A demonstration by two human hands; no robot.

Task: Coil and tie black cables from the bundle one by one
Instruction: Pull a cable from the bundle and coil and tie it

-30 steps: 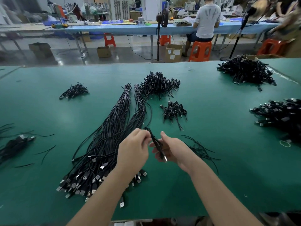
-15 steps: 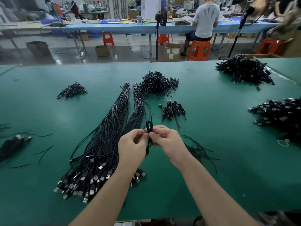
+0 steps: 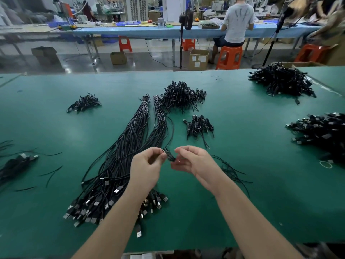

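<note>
Where it stood upright, the coiled cable point(image 3: 169, 155) (small) now lies tilted.

Two hands show at frame centre, the left hand point(image 3: 147, 168) and the right hand point(image 3: 194, 161), with one small coiled cable point(image 3: 169, 155) between them. Two long cable bundles point(image 3: 119, 165) lie centre-left on one green table point(image 3: 242, 202). Six heaps of coiled cables point(image 3: 182, 95) are scattered around it, and four orange stools point(image 3: 229, 57) stand along the top.

The table point(image 3: 242, 184) wears a smooth, matt green mat, the bundle of cables point(image 3: 119, 165) has slightly glossy black plastic sheaths ending in shiny metal plugs point(image 3: 95, 203), and beyond stand plain brown cardboard boxes point(image 3: 198, 59) and glossy orange plastic stools point(image 3: 229, 57).
</note>
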